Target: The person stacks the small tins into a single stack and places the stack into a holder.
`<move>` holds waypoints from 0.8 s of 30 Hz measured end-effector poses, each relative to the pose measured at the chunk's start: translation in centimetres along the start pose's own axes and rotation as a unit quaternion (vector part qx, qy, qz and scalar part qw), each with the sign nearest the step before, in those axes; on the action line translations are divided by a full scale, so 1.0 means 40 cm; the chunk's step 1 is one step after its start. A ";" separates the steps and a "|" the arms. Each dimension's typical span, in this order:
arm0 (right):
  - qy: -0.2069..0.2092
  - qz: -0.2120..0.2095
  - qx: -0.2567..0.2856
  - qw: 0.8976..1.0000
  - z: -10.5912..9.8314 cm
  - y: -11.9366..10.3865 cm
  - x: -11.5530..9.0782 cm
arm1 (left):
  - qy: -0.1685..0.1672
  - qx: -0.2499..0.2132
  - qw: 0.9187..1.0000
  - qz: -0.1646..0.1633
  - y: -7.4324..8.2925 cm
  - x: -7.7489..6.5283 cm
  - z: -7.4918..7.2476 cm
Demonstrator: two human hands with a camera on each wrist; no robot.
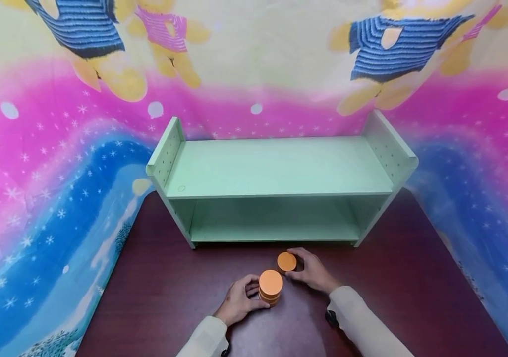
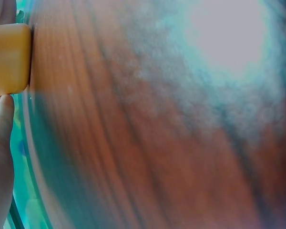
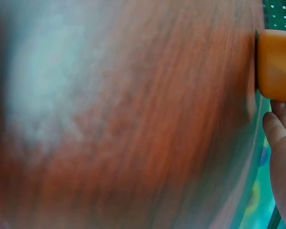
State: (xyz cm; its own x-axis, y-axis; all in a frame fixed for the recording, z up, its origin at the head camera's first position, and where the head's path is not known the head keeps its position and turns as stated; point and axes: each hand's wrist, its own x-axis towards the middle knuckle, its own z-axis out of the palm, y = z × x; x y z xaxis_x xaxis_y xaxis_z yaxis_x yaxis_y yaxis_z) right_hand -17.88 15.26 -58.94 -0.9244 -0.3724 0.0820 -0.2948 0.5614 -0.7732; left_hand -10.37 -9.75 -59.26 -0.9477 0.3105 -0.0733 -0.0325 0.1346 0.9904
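Note:
In the head view my left hand (image 1: 238, 300) grips a stack of orange round containers (image 1: 270, 283) near the front of the table, thumb on the near side and fingers on the far side. The lowest part of that stack, an orange wall (image 2: 9, 59), shows at the edge of the left wrist view, standing on the wood. Just beyond and to the right, my right hand (image 1: 313, 270) holds a single orange round container (image 1: 286, 262) between thumb and fingers. Its smooth side (image 3: 275, 67) appears at the right edge of the right wrist view. A small gap separates it from the stack.
A pale green two-level shelf (image 1: 276, 166) stands on the dark red-brown table (image 1: 155, 297), just behind the hands. Its raised side panels have rows of holes. A colourful printed cloth (image 1: 57, 163) with bears and snowflakes hangs behind and along both sides.

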 end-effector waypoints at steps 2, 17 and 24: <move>0.001 -0.001 0.000 1.000 0.001 0.000 0.000 | 0.001 -0.008 1.000 -0.007 0.003 -0.001 0.001; 0.009 0.017 0.007 1.000 -0.004 -0.007 -0.007 | -0.005 -0.021 1.000 -0.009 0.002 -0.002 -0.002; 0.018 0.000 -0.003 1.000 -0.008 -0.001 -0.009 | -0.006 -0.019 1.000 0.002 0.001 -0.002 -0.003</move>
State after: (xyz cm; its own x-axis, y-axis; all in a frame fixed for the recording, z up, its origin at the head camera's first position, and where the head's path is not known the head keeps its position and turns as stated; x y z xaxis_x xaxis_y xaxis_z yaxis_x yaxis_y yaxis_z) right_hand -17.61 15.59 -58.73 -0.9325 -0.3454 0.1051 -0.2963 0.5658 -0.7695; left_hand -10.32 -9.88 -59.20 -0.9443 0.3216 -0.0698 -0.0406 0.0968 0.9945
